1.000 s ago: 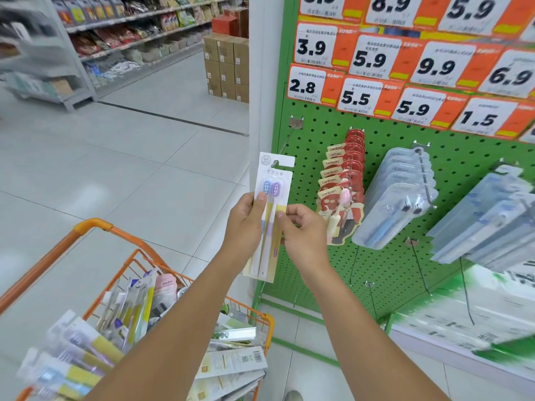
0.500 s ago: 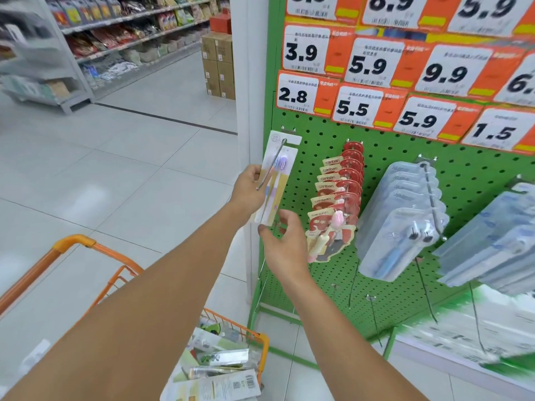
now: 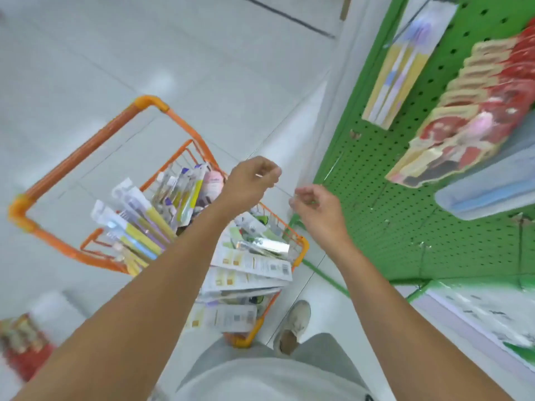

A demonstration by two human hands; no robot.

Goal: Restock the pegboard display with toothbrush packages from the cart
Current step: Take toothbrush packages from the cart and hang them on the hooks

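Observation:
The purple-and-yellow toothbrush package hangs on a hook at the left end of the green pegboard. My left hand hovers over the orange cart with its fingers loosely curled and nothing in them. My right hand is beside it, nearer the pegboard, also loosely curled and holding nothing. Several toothbrush packages lie in the cart below both hands. The view is blurred by motion.
Red-and-cream carded packages and clear blister packs hang to the right of the hung package. Bare hooks stick out of the pegboard lower down. A white shelf ledge runs below. My shoe stands beside the cart.
Both hands have let go of the toothbrush package, which now hangs on the pegboard hook. The hands have dropped toward the cart, and the view has tilted sharply down.

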